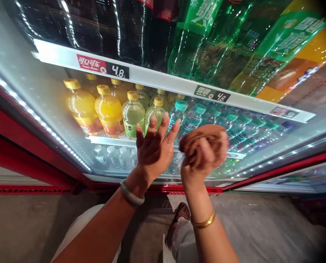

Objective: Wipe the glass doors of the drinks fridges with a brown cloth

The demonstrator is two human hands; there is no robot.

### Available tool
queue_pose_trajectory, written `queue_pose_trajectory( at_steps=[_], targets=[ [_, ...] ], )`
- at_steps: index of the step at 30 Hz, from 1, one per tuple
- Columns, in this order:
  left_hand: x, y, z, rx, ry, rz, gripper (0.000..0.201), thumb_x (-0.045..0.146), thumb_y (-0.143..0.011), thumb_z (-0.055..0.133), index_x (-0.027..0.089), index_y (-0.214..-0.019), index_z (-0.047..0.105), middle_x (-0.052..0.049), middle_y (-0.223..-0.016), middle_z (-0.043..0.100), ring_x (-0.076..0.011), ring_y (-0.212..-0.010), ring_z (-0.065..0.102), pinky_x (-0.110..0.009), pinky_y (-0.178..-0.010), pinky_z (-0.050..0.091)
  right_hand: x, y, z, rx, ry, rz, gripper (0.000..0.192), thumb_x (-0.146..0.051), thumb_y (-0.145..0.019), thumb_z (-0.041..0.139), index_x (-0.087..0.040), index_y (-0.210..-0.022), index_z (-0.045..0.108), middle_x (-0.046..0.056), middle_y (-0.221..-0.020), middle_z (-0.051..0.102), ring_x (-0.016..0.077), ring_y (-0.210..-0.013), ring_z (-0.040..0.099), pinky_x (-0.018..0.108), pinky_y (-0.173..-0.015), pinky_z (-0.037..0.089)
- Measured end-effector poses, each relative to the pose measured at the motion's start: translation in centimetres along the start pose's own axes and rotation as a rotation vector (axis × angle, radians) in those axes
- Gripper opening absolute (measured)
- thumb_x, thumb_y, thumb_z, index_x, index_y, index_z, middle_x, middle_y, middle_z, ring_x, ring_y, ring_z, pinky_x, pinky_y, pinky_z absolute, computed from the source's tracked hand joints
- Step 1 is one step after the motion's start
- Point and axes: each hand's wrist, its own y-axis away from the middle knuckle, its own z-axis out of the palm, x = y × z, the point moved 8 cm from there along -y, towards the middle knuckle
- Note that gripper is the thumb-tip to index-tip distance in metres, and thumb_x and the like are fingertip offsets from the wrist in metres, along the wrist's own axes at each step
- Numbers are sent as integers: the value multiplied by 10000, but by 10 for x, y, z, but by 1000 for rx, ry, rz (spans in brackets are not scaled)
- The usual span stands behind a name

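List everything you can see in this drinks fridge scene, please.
dark cola bottles: several, black, top shelf left
green soda bottles: several, top shelf middle
orange soda bottle: one seen, top shelf right
price tags: three, on the white shelf rail
orange juice bottles: several, yellow caps, middle shelf left
pale green drink bottles: several, middle shelf
water bottles: many, teal caps, middle shelf right
small clear bottles: several, white caps, lower shelf
fridge frame: red
shoe: one, patterned, on the floor
left hand: open, grey bangle
right hand: curled, gold bangle

Glossy clear plastic bottles [132,114] beyond the fingertips; smooth white shelf strip [163,78] above; matt brown cloth [204,140] in right hand [203,157].
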Motion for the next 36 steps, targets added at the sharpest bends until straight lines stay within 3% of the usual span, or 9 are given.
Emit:
queue_pose_trajectory(
  at_steps=[4,10,13,17,20,24,27,31,36],
  targets=[
    [-1,1,-1,30,-26,31,630,254,-1056,442,336,-1663,291,57,-1750,176,-170,-1635,129,-372,-1357,2,-15,6,14,-144,-77,-84,321,-209,-925,679,-370,-1203,666,4,-1476,523,302,-1491,488,676,-1225,389],
    [-4,4,6,-27,-1,-50,692,183,-1030,386,393,-1671,234,74,-1740,253,-215,-1618,108,-451,-1348,-42,29,-20,-18,60,74,139,667,-253,-859,721,-267,-1488,502,133,-1501,496,339,-1502,453,674,-1216,397],
    [-7,6,8,-39,6,-74,692,225,-1039,422,424,-1669,215,72,-1739,248,-228,-1622,96,-483,-1347,-53,5,-11,-6,-4,56,94,572,-248,-904,658,-287,-1459,523,118,-1542,469,343,-1533,418,693,-1231,361],
    [-4,2,3,-11,-24,-9,621,302,-1065,425,347,-1667,279,65,-1752,143,-169,-1640,75,-390,-1363,-29,-22,2,18,-162,-57,-25,339,-246,-965,621,-380,-1276,624,6,-1517,489,317,-1526,443,671,-1228,377],
    [-2,1,2,-42,-31,-7,649,209,-1058,405,362,-1670,252,88,-1759,73,-159,-1642,43,-401,-1363,-38,2,-7,4,-59,-30,-24,385,-271,-968,614,-407,-1328,596,-11,-1505,489,295,-1488,485,656,-1230,373],
    [-5,3,5,-101,39,-63,678,187,-1067,388,451,-1662,201,118,-1761,76,-202,-1637,38,-491,-1351,-85,42,-18,-18,77,118,100,648,-282,-904,619,-305,-1526,441,86,-1507,473,339,-1516,416,678,-1241,327],
    [-6,4,5,-122,56,-64,641,247,-1075,397,437,-1663,223,106,-1761,84,-219,-1636,28,-487,-1344,-113,19,-8,-8,18,114,61,676,-277,-889,618,-306,-1533,415,100,-1562,409,356,-1551,371,692,-1239,325],
    [-2,2,0,-78,-3,-33,596,319,-1090,383,382,-1667,248,108,-1749,62,-171,-1635,53,-398,-1362,-49,-21,7,20,-179,24,-50,489,-260,-919,631,-433,-1365,526,14,-1518,450,325,-1507,459,693,-1227,351],
    [-3,2,2,-101,68,-72,727,163,-1038,388,434,-1670,152,100,-1741,134,-213,-1610,48,-498,-1346,-74,34,-10,-14,89,80,30,443,-348,-988,533,-332,-1430,499,72,-1456,477,340,-1471,498,661,-1220,361]
  ],
)
